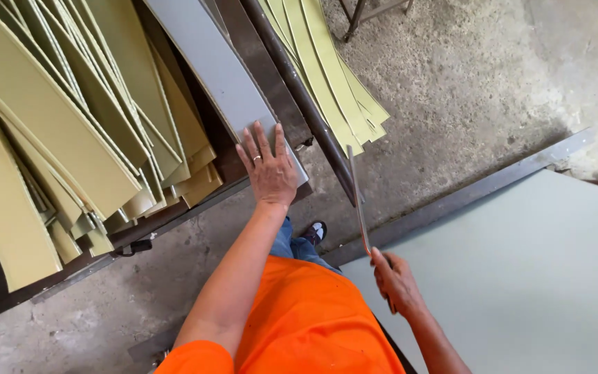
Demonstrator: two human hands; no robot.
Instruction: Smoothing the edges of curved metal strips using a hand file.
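Rough concrete floor [465, 104] underfoot; left hand [269, 170] is pressing spread flat on the long grey strip [223, 69] atop the dark surface [243, 170], right hand [396, 280] is gripping the thin metal rod [358, 197]. Keeping that palm firm looks wise.

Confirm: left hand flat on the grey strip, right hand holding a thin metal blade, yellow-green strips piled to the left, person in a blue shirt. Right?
One thing is off: the shirt is orange, not blue; the head view shows it plainly. The rest holds: the left hand lies flat on the grey strip, the right hand holds the thin metal blade, and yellow-green strips are piled to the left.
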